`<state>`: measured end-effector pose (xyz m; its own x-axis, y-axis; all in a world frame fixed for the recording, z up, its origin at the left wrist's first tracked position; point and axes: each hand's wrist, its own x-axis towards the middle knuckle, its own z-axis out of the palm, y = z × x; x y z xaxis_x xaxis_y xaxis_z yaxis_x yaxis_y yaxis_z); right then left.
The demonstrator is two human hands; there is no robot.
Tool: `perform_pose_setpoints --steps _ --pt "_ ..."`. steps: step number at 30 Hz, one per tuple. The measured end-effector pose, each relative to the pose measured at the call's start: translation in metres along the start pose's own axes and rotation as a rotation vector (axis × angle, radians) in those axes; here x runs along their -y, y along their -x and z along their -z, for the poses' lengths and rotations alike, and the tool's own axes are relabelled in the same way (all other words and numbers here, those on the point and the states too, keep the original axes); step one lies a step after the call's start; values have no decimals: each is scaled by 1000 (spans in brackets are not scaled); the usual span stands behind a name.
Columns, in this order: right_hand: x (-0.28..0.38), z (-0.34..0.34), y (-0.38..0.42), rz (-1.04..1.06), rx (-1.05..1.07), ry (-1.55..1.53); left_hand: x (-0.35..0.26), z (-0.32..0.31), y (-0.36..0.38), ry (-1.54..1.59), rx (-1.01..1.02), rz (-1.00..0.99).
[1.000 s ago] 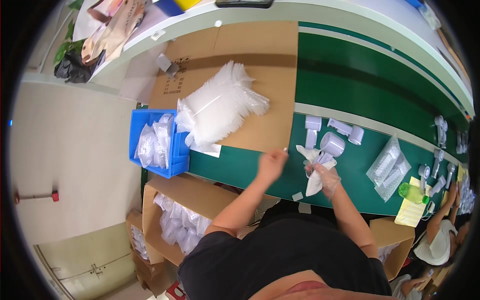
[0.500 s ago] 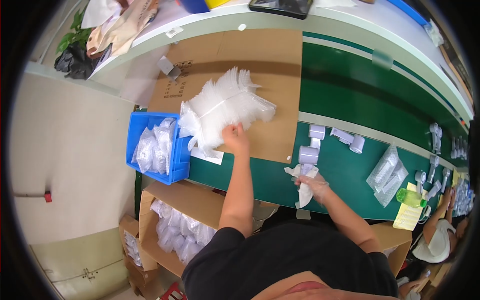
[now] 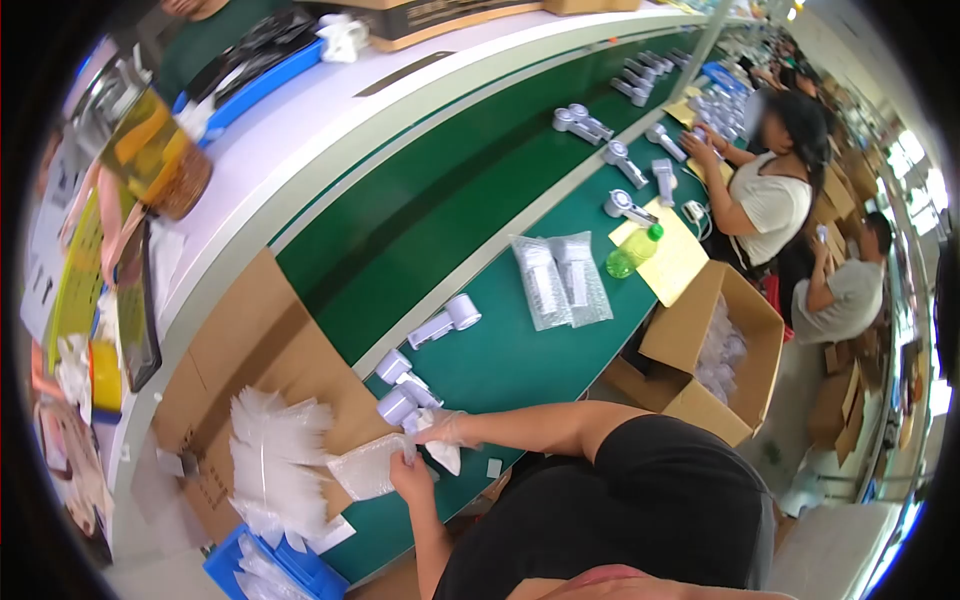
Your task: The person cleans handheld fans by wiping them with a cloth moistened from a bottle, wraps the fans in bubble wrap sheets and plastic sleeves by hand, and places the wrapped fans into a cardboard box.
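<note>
My left hand (image 3: 410, 474) is closed on the edge of a clear bubble-wrap bag (image 3: 362, 470), which stretches left towards a fanned stack of bubble-wrap bags (image 3: 280, 455). Right beside it, my right hand (image 3: 443, 428), seemingly in a thin clear glove, is closed on a white cloth (image 3: 441, 457). The cloth lies against the handle end of a pale lilac round-headed handheld device (image 3: 396, 406); fingers and cloth hide most of that handle. A second such device (image 3: 393, 366) lies just beyond, and another (image 3: 460, 312) farther along the green table.
Two bagged devices (image 3: 562, 280), a green bottle (image 3: 634, 252) and yellow paper (image 3: 672, 262) lie farther right. A blue bin (image 3: 325, 578) of bubble-wrapped items stands at lower left. An open carton (image 3: 680, 335) sits by the table edge. A co-worker (image 3: 770, 195) handles devices farther along.
The view has turned to the right. My left hand has come away from the stack with a bubble-wrap bag and is now beside my right hand, which still holds the cloth.
</note>
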<state>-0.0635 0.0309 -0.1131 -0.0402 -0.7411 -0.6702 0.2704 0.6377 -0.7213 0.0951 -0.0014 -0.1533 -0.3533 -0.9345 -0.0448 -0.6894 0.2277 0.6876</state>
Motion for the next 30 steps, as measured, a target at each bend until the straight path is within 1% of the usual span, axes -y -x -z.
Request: perform_pose_setpoints --steps 1,2,4,6,7,8,9,10,12,13,14,17,21,23,24,25,26,28,30 --pt "4 2 7 3 -15 -13 -3 -4 -5 -1 14 -14" --pt "8 2 14 109 -5 -169 -6 -11 -11 14 24 -19" --pt "13 15 19 207 6 -323 -12 -21 -19 28 37 -15" --pt "17 36 15 218 -2 -214 -7 -27 -22 -92 148 -17" --pt "24 46 18 225 4 -132 -7 -30 -21 -84 175 -38" --pt "42 57 42 226 44 7 9 -42 -21 -108 122 -135" --pt "51 65 50 252 96 71 -4 -36 -18 -103 76 -285" --pt "53 71 59 271 133 99 -8 -34 -15 -58 29 -267" --pt "43 79 67 236 199 84 -9 -32 -13 15 156 -97" --pt "9 92 52 191 244 -47 -68 6 -8 109 124 -50" --pt "-2 97 58 179 177 11 -128 45 -4 206 88 -5" --pt "-25 111 68 41 163 1 -105 32 -5 177 167 -37" --pt "-36 115 65 -58 216 43 -100 27 -8 239 128 11" --pt "-34 114 60 -80 245 77 -102 33 -12 272 177 158" --pt "-33 113 57 -88 258 97 -108 36 -13 227 121 174" --pt "-31 111 54 -92 273 115 -105 35 -13 226 115 180" --pt "-29 109 50 -94 282 131 -100 34 -13 258 78 116" --pt "-26 108 45 -103 295 163 -96 36 -14 288 42 56" --pt "-24 109 42 -117 297 184 -94 40 -17 270 237 202"
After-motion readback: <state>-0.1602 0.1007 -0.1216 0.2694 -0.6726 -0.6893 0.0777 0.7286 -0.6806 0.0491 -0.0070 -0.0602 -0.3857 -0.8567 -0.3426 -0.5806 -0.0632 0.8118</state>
